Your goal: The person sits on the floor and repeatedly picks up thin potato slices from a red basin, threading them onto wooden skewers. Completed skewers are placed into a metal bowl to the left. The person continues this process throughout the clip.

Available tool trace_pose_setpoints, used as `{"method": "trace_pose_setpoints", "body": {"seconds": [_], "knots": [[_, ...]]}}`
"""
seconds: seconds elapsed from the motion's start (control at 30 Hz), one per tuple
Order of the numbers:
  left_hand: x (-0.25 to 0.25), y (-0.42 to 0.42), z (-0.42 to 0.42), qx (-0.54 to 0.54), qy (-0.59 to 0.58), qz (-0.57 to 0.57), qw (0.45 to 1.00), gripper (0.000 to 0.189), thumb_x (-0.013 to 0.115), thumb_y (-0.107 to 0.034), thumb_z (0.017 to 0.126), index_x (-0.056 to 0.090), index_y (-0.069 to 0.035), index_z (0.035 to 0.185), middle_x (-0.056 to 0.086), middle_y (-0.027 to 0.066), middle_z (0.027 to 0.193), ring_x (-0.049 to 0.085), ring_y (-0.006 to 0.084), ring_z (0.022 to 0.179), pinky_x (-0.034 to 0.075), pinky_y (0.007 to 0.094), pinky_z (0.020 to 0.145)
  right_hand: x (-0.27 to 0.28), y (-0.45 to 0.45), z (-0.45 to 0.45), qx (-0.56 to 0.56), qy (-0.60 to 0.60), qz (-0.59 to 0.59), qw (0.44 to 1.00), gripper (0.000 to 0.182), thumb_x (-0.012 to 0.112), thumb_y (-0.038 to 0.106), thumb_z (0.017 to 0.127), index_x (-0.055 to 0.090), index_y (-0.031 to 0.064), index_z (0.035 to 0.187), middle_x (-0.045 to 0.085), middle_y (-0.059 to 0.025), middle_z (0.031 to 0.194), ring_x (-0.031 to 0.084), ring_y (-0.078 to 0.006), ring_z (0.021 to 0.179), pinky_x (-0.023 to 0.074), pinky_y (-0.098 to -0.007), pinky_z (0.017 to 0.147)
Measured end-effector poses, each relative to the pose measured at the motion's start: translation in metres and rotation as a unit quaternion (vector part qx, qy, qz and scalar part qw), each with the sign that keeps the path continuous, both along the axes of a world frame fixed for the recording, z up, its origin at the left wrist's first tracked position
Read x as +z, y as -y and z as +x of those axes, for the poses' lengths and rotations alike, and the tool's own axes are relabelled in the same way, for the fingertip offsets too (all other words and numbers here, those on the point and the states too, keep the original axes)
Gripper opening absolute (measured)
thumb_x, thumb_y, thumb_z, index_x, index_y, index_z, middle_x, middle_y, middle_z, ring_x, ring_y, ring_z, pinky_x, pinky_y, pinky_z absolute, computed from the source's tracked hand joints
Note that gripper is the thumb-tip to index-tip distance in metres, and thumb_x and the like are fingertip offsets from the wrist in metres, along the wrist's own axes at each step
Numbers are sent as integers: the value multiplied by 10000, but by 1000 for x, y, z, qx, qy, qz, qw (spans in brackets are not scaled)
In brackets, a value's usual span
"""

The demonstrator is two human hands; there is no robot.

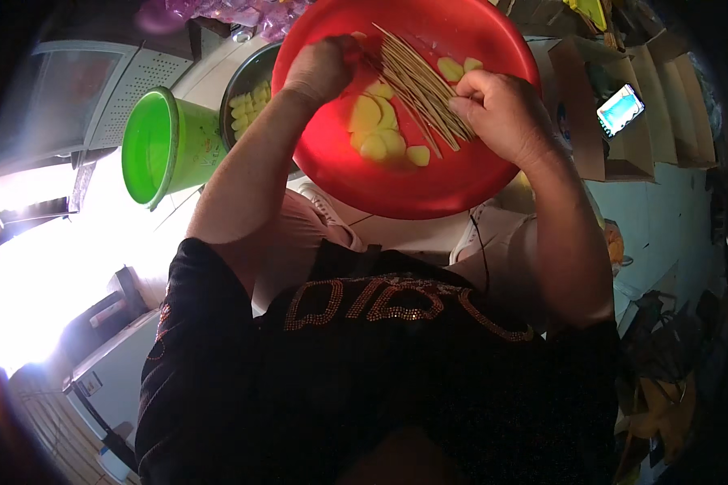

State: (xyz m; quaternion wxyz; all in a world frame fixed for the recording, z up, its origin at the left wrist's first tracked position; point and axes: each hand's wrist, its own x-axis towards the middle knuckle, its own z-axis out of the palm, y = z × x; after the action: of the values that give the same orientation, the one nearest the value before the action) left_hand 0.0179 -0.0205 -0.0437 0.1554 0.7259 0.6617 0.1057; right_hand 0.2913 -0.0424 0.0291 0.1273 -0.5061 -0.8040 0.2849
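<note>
A red plastic basin (pixel 400 197) stands before me with a bundle of thin bamboo skewers (pixel 421 91) lying slantwise in it. Pale yellow slices, apparently potato (pixel 373 118), overlap left of and below the skewers. Two more slices (pixel 450 69) lie at the bundle's upper right. My left hand (pixel 324 66) is bent over the basin's upper left, its fingers in shadow beside the skewers; what they hold is unclear. The thumb and forefinger of my right hand (pixel 503 112) come together at the bundle's right edge. Whether they grip a skewer is hidden.
Left of the red basin, a dark round bowl (pixel 230 91) holds rows of yellow pieces (pixel 252 109), partly behind my forearm. Beside it stands a green bucket (pixel 151 148). At right, a lit phone (pixel 620 112) rests in an open cardboard box (pixel 628 160). Purple plastic (pixel 273 18) lies at the top.
</note>
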Motion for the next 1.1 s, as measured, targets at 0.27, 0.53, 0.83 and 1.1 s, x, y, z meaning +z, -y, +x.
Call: {"method": "trace_pose_setpoints", "body": {"seconds": [0.27,0.53,0.83,1.1], "knots": [[-28,18,15,-123,-89,-135,979,352,690,-267,742,618,-99,1043,648,154,1007,616,338,970,486,427,868,-5,-1,-2,0,-7,-9,1000,150,670,202,787,640,56,804,653,-135,731,654,-302,727,516,-397,665],[-12,14,14,-98,-136,-141,976,280,573,-285,839,584,-75,1025,655,187,944,637,365,875,502,462,788,-12,0,-4,17,8,-39,999,153,657,201,787,647,52,817,665,-135,759,659,-300,748,514,-385,690],[23,9,6,40,142,-81,986,253,593,-202,859,552,5,999,644,155,889,663,253,755,553,377,625,-17,6,-10,31,-30,-126,991,206,663,223,810,666,37,898,682,-141,829,669,-271,783,516,-363,725],[27,3,-7,285,623,-97,722,103,605,-147,892,596,-48,918,604,57,828,630,193,802,562,333,651,-16,10,-18,14,-100,-194,976,223,655,224,816,669,33,931,687,-131,826,673,-236,791,515,-332,744]]}}
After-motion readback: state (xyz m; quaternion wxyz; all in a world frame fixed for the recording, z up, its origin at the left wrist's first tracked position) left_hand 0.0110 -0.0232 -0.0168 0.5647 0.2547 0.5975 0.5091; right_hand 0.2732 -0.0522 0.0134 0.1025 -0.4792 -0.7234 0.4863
